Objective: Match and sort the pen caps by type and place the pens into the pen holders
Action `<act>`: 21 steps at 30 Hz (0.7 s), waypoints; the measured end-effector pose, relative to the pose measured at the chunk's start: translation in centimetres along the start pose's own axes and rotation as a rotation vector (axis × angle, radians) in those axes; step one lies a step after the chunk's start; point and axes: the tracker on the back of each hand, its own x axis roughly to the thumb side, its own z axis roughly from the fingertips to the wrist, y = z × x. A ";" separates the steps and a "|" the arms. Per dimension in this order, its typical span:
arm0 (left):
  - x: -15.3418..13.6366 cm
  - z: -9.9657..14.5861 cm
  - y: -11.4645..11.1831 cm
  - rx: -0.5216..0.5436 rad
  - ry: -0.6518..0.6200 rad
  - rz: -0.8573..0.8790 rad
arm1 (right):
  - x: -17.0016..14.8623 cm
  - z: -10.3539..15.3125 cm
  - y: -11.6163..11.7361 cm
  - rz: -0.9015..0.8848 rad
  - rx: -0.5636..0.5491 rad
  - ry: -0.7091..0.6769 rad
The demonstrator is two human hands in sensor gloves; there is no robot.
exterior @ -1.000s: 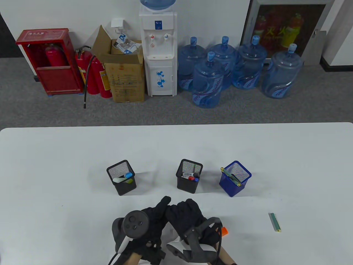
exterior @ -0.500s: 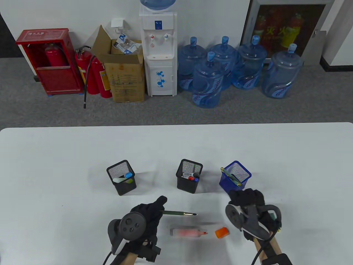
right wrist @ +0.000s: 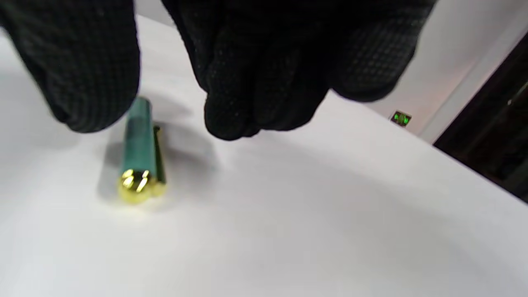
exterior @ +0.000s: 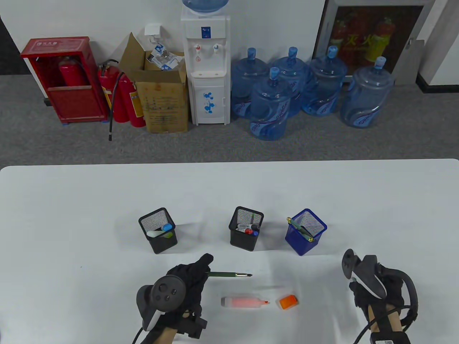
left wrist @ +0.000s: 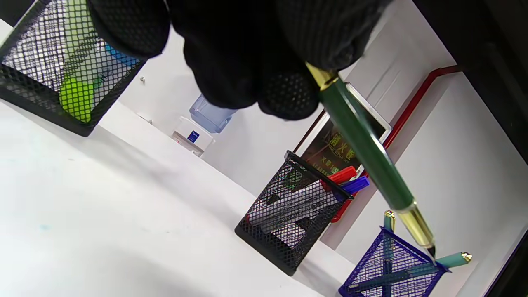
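1. Two grips noted. My left hand (exterior: pixel 188 281) pinches the uncapped green pen (exterior: pixel 229 275) by its rear end, nib towards the blue holder (exterior: pixel 306 232).
2. My right hand (exterior: pixel 376 290) hovers over the green cap (right wrist: pixel 140 148) on the worktop (exterior: pixel 71 215); fingers curled, apparently not yet touching it.
3. Orange highlighter (exterior: pixel 245 302) and its orange cap (exterior: pixel 288 301) lie between my hands.
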 end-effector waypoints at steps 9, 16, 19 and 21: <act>0.0 0.0 -0.2 -0.019 -0.011 -0.007 | 1.2 -0.3 0.7 0.000 -0.019 -0.027; -0.2 0.1 -0.1 -0.003 -0.014 -0.011 | 1.6 0.4 -0.1 0.007 -0.100 -0.089; -0.4 0.1 0.0 0.002 -0.008 -0.005 | 1.1 1.5 -2.1 -0.116 -0.249 -0.102; -0.5 0.1 0.2 0.012 -0.007 0.005 | 1.1 2.9 -4.1 -0.195 -0.371 -0.159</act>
